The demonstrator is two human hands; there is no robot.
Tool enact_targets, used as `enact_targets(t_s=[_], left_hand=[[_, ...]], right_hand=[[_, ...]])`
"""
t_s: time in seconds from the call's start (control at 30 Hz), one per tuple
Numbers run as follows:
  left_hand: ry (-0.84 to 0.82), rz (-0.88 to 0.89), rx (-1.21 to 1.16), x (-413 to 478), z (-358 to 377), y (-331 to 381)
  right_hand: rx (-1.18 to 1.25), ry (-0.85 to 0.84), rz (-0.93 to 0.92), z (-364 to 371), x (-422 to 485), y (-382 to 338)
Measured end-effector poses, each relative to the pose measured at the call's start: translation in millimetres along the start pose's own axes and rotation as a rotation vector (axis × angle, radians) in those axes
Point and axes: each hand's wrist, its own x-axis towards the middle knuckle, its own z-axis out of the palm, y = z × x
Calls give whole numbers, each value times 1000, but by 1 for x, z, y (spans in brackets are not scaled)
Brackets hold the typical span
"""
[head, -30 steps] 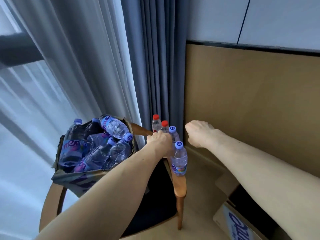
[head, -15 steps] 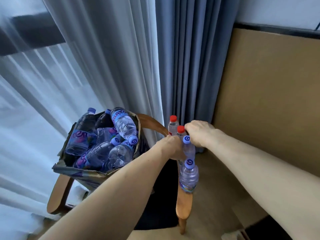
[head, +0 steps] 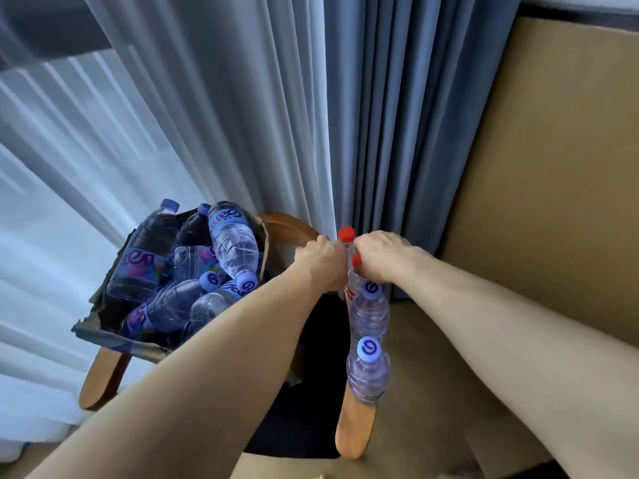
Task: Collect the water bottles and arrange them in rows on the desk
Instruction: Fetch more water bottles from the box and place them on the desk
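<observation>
Several clear water bottles [head: 235, 243] with blue caps lie piled in a torn cardboard box [head: 103, 335] on a wooden chair. More bottles stand in a line on the chair's right armrest [head: 354, 430]: two red-capped ones at the far end, then two blue-capped bottles [head: 370, 312] [head: 367, 371]. My left hand [head: 321, 261] grips the far red-capped bottle [head: 346, 234] from the left. My right hand [head: 380, 257] curls over the nearer red-capped bottle [head: 356, 261], whose body is mostly hidden.
The chair has a dark seat [head: 297, 426] and a curved wooden back [head: 290, 226]. White sheer and blue curtains [head: 380, 133] hang right behind it. A tan wooden panel [head: 553, 167] stands to the right, with tan floor [head: 432, 392] beside the chair.
The view has moved closer and turned left. My right hand came left from open air onto the red-capped bottles, and my left hand shifted up beside it.
</observation>
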Motion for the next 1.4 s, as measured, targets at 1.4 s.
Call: enact_targets(t_s=[1.4], left_hand=[[236, 24, 12, -40, -64, -31]], right_hand=[[-100, 223, -120, -76, -9, -36]])
